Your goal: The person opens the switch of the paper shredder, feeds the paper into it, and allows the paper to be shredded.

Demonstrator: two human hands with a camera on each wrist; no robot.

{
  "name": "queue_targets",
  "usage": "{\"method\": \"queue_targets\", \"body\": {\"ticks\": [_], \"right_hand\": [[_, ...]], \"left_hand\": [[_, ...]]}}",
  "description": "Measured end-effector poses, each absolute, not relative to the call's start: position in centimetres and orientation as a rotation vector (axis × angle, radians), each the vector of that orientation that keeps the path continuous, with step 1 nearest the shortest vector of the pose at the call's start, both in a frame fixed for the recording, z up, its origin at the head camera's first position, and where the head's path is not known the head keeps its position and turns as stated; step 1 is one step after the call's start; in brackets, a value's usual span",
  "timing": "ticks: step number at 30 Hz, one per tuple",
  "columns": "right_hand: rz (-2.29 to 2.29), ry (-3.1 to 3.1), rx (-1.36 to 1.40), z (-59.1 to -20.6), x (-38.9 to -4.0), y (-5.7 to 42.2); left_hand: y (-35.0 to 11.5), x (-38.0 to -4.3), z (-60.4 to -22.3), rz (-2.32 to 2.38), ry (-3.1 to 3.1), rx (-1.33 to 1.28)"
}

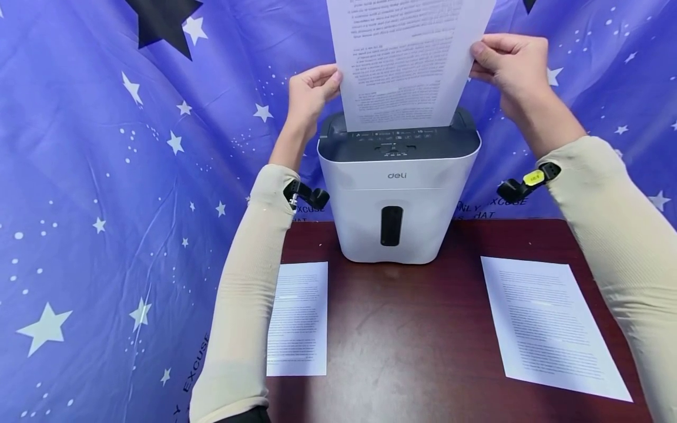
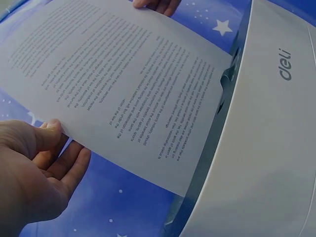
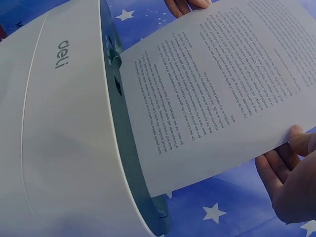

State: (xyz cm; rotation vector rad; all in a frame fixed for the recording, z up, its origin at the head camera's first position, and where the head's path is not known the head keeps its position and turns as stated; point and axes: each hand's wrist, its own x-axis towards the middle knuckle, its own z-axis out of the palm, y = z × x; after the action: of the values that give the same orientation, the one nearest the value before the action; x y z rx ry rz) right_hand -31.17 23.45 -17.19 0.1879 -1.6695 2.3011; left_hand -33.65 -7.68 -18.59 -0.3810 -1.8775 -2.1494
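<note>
A printed sheet of paper (image 1: pixel 402 64) stands upright over the dark top of a white paper shredder (image 1: pixel 396 211) marked "deli". Its lower edge meets the shredder top at the feed slot. My left hand (image 1: pixel 312 91) pinches the sheet's left edge between thumb and fingers. On the opposite side, my right hand (image 1: pixel 515 70) pinches the right edge, a little higher up. In the left wrist view the left thumb lies on the printed face of the paper (image 2: pixel 123 94), the fingers behind it. The right wrist view shows the right hand (image 3: pixel 296 177) gripping its edge likewise.
The shredder stands at the back of a dark red table (image 1: pixel 402 329). One printed sheet (image 1: pixel 301 317) lies at the left, partly behind the left sleeve, and another printed sheet (image 1: pixel 550 323) at the right. A blue star-patterned curtain (image 1: pixel 106 205) hangs behind and to the left.
</note>
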Motion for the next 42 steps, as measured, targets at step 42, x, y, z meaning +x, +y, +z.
{"method": "queue_targets", "body": {"ticks": [42], "right_hand": [[1.975,-2.276,-0.048,-22.0,-33.6,24.7]], "left_hand": [[-8.5,-36.0,-23.3,-1.821,-2.297,-0.225]]}}
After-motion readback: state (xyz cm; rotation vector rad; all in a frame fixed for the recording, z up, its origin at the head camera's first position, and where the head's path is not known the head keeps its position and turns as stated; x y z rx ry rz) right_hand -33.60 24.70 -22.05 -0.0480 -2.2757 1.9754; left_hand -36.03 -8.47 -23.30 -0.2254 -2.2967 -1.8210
